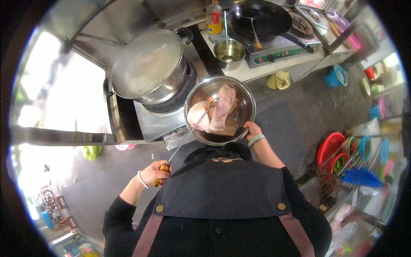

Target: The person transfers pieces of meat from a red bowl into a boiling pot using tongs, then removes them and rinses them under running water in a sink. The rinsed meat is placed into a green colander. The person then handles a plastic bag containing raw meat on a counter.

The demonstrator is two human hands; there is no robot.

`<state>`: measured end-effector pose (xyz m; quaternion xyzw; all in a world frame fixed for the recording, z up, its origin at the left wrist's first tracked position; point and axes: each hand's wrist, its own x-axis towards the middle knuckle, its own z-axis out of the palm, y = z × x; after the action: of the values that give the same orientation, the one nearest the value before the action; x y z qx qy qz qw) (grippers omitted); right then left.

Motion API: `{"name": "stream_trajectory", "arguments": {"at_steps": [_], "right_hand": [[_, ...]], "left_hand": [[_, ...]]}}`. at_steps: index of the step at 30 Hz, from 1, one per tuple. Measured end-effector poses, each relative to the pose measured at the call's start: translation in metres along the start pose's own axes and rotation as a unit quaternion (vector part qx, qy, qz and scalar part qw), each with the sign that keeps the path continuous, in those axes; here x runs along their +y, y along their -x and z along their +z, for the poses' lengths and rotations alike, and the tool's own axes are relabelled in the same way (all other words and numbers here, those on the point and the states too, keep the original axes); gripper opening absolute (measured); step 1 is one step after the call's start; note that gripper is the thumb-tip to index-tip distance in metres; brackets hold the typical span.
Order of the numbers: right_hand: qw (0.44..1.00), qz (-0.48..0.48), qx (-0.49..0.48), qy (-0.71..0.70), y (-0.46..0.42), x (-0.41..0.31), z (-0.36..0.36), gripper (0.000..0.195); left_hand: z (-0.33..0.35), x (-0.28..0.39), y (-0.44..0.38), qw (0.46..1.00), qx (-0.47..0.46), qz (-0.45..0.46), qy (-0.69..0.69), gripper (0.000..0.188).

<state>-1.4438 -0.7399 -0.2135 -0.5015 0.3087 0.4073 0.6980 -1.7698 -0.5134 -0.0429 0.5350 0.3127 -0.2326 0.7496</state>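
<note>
My left hand (156, 173) grips the wooden handle of a long metal cooking fork or hook (189, 134); its far end rests at pale pieces of meat (224, 106) in a steel bowl (253, 112). With my right hand (253, 130) I hold the bowl's near right rim. Up and left of the bowl, a large steel stockpot (173, 85) of cloudy, steaming broth stands on a burner, with pale pieces showing in the liquid. Whether the bowl rests on anything is hidden.
Right of the stockpot stand a small steel pot (229, 66) with a ladle in yellowish liquid, an oil bottle (214, 19) and a black wok (261, 19) on a gas stove (285, 51). A yellow jug (278, 79) and blue bucket (336, 76) are on the floor; racked basins (330, 147) stand right.
</note>
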Motion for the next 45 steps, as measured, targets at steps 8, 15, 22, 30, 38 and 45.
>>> {"name": "stream_trajectory", "arguments": {"at_steps": [8,15,22,30,38,45], "right_hand": [[0.999,-0.018,-0.014,0.035,-0.014,0.005,-0.016,0.009],[0.999,0.021,0.015,0.019,0.016,-0.003,0.006,0.008],[0.998,0.015,0.02,0.057,-0.028,0.002,-0.02,0.01],[0.999,0.009,0.038,0.033,-0.029,0.008,-0.014,0.022],[0.999,0.01,0.017,0.041,-0.019,0.009,-0.014,0.011],[0.998,0.016,0.024,0.059,-0.025,0.007,-0.022,0.011]], "left_hand": [[0.018,0.049,0.063,0.99,0.005,0.017,0.137,0.021],[0.004,0.073,0.11,0.96,0.092,0.153,0.218,0.024],[-0.047,0.1,0.133,0.946,0.235,0.167,0.149,0.019],[-0.114,0.108,0.109,0.922,0.378,0.078,-0.003,0.009],[-0.197,0.105,0.067,0.459,0.208,-0.063,-0.862,0.005],[-0.145,0.135,0.033,0.471,0.48,-0.137,-0.727,0.019]]}}
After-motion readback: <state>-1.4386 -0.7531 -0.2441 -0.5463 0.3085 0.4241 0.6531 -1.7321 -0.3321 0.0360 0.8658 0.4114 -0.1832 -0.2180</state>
